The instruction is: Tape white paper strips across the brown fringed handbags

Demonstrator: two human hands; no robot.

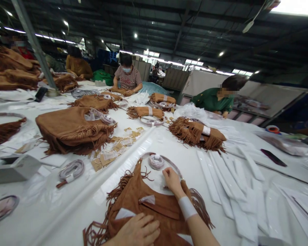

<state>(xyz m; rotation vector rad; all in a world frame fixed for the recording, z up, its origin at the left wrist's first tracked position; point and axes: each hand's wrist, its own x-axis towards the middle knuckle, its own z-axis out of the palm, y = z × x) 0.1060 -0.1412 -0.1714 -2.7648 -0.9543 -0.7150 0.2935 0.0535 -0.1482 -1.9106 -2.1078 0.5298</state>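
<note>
On the white table [59, 229], we've got the brown fringed bag [160, 206] spread flat under our loose, flattened left hand [140, 228], right hand [172, 180] curled near the coiled strap [156, 162], can't tell if gripping; looks part-done: strap coiled, bag unbanded, unlike 3 folded bags [216, 135] beyond.

A wide, plain whitish band [188, 207] encircles the bare right forearm [202, 229].
</note>
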